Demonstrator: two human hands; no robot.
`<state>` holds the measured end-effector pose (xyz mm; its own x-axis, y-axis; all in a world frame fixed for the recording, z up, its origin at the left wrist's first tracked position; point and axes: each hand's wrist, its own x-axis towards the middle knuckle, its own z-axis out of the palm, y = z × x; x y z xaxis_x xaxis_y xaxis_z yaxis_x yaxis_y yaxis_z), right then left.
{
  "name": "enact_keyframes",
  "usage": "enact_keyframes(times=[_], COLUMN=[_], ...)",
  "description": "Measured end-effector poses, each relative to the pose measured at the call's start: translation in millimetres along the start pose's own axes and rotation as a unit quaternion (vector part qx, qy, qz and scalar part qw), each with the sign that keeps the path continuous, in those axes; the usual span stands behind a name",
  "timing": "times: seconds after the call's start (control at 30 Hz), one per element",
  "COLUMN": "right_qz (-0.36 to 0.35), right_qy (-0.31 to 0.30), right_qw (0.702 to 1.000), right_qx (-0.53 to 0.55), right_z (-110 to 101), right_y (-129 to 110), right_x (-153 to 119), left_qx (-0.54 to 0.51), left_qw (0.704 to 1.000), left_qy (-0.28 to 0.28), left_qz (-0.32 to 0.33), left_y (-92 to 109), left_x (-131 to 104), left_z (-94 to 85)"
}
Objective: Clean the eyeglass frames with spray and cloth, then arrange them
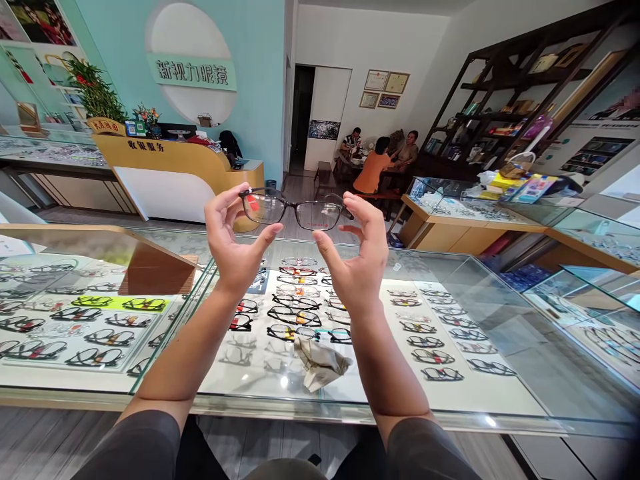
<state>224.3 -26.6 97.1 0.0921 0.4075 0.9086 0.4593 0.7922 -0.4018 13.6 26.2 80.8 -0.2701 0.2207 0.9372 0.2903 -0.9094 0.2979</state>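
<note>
A pair of black-framed eyeglasses [291,205] is held up in the air above the glass display case, its lenses side by side. My left hand [235,240] grips the left end of the frame, fingers curled behind it and thumb below the lens. At the other end my right hand [360,247] has its fingers closed around the frame's side, thumb under the right lens. A small red label shows on the left lens. Below the hands, a crumpled grey-beige cloth [321,363] lies on the glass top.
Rows of eyeglasses [295,313] lie inside the display case [480,393]. A wooden-framed mirror [150,263] stands on the left. Farther back are a yellow counter [185,167], more cases at right, and several people seated around a table, one in an orange top [373,172].
</note>
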Motion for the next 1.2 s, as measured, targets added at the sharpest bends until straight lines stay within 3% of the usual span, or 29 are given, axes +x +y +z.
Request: enact_keyframes(times=[0.17,0.3,0.67,1.0,1.2], right_qz=[0.102,0.133,0.156,0.121,0.100], right_qy=[-0.026,-0.042,-0.061,-0.027,-0.019], right_qw=[0.990,0.984,0.980,0.989,0.993], right_qx=[0.090,0.113,0.104,0.077,0.054], right_z=[10.1,12.5,10.2,8.9,7.6], right_y=[7.4,10.1,7.2,6.6,6.9], right_x=[-2.3,-2.0,-0.6,-0.7,-0.9], left_qx=[0.099,0.150,0.202,0.147,0.114], left_qw=[0.993,0.986,0.978,0.987,0.993], left_qy=[0.037,0.042,0.038,0.040,0.038], left_qz=[0.049,0.066,0.031,0.050,0.009], left_y=[2.2,5.6,11.6,7.3,4.3], left_x=[-5.6,-7.5,-8.0,-7.8,-7.6], left_z=[-4.3,-5.0,-3.6,-2.2,-1.3])
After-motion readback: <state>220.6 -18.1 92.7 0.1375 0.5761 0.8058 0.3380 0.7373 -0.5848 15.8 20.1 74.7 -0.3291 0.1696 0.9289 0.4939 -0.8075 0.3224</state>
